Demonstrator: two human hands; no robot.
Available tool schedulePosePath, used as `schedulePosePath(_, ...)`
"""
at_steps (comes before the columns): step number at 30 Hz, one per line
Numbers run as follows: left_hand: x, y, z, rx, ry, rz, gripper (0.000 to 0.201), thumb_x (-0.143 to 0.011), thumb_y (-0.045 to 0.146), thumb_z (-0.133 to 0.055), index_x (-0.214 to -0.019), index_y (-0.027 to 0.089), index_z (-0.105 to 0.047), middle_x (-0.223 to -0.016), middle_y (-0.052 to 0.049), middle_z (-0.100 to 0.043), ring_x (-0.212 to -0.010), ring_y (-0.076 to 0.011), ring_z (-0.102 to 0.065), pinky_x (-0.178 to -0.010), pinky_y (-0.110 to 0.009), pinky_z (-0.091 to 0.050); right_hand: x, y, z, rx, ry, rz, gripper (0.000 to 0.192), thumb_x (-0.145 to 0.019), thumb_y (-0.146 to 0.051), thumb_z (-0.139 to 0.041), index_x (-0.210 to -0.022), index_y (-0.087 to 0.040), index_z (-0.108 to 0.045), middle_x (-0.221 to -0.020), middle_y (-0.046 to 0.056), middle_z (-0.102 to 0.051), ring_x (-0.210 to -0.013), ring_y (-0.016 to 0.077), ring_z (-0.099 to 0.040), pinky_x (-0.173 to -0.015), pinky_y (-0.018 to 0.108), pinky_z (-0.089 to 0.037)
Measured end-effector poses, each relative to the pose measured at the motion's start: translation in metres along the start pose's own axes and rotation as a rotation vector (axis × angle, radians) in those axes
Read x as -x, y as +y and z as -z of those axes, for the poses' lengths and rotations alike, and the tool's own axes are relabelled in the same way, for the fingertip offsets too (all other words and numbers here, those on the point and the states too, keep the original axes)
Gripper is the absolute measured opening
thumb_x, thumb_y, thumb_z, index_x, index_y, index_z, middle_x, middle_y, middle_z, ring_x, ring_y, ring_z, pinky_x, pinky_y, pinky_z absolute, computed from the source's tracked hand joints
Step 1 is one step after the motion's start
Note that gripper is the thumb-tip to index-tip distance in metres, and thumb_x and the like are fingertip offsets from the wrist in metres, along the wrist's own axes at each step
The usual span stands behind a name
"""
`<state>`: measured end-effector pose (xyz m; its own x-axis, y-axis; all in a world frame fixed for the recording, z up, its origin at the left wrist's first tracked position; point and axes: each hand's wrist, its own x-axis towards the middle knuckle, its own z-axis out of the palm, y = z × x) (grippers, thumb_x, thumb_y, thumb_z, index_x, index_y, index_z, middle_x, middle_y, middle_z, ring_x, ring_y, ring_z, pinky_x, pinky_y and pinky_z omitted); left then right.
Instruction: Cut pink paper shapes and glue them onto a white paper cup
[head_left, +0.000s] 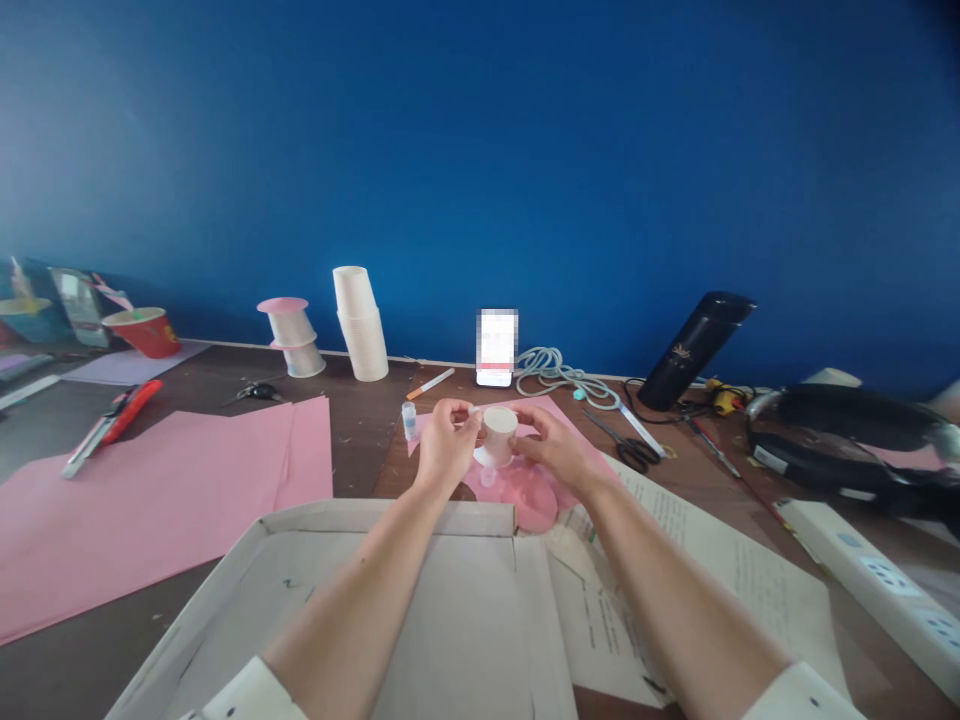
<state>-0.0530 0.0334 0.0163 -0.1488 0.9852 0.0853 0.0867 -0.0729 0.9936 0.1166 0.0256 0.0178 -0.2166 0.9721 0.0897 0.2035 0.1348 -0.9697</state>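
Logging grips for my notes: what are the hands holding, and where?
Both hands, left hand and right hand, hold a small white paper cup by its sides.

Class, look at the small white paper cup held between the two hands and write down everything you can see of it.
The small white paper cup looks like plain, unprinted paper, tapered and turned upside down, its flat base uppermost. The left hand grips it from one side and the right hand from the other, fingertips on its wall. It is held just above a round pink paper disc lying on the brown wooden table. Whether its rim touches the disc cannot be told.
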Motion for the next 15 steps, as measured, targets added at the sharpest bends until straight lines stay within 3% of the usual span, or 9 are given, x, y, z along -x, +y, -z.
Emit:
schedulePosePath(7,-0.004,-0.004,0.002,0.011,0.029,-0.01,0.019,-0.076,0.03,-0.06,-0.088,0.017,-0.052,-0.081,-0.005,-0.064,-0.06,-0.0146,-0.065,-0.058,-0.028,-0.053,0.001,-0.002,-0.004,0.25,0.014,0.04,0.043,-0.07,-0.04,-0.069,-0.107,-0.022,-0.058,-0.106,0.005,-0.061,-0.084,0.017,-0.058,-0.071,0.03,-0.048)
schedulePosePath(15,-0.004,-0.002,0.004,-0.132,0.067,-0.06,0.018,-0.076,0.032,-0.059,-0.088,0.018,-0.056,-0.086,-0.005,-0.064,-0.069,-0.0156,-0.063,-0.063,-0.029,-0.049,0.005,0.002,-0.02,0.419,0.2,0.004,0.051,-0.059,-0.051,-0.072,-0.097,-0.021,-0.054,-0.099,0.004,-0.06,-0.068,0.0139,-0.054,-0.06,0.029,-0.045)
